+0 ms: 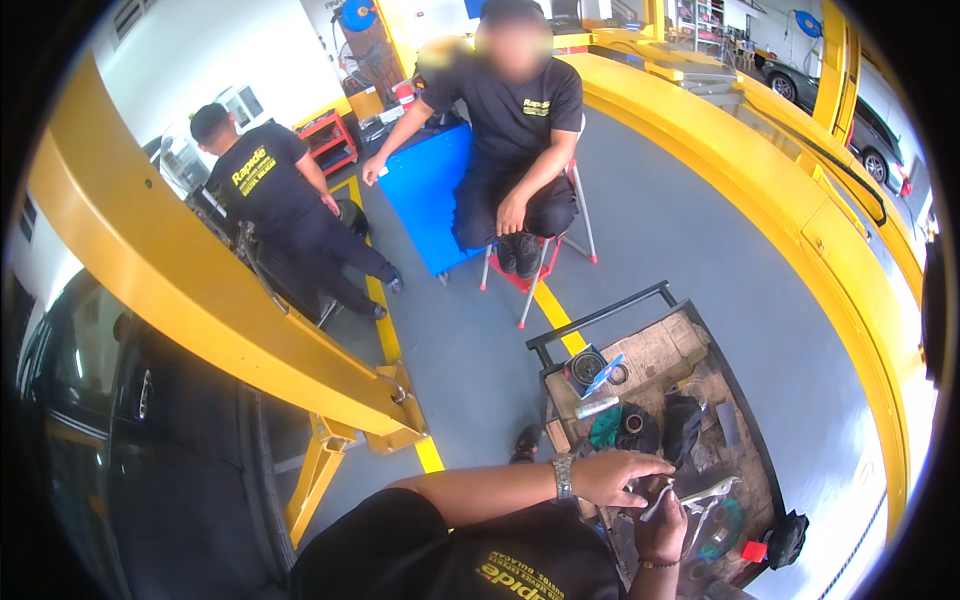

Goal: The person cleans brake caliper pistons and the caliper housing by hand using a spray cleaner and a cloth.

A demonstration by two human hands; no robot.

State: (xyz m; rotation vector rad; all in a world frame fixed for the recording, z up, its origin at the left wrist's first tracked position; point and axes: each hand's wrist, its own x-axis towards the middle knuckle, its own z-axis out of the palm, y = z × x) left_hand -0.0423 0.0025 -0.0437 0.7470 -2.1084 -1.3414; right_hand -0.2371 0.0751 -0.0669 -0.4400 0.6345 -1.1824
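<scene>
My left hand [610,479], with a metal watch at the wrist, curls its fingers over a small dark part at the near end of the cart. Just below it, my right hand [661,532] pinches a small pale strip [657,502] between thumb and fingers, close against the left fingertips. What the left fingers grip is mostly hidden. Under and beside both hands is a metal-framed cart [742,405] lined with worn cardboard. A silvery metal arm-shaped part [712,492] lies right of my right hand. Farther up the cart lie a dark ring-shaped part [633,424] and a white tube [597,407].
A round black part [587,366] sits at the cart's far left corner. A person sits on a red step stool [540,262] beside a blue cabinet [425,195]; another stands farther left. Yellow lift posts [230,290] flank the space. A dark car [150,440] stands at left.
</scene>
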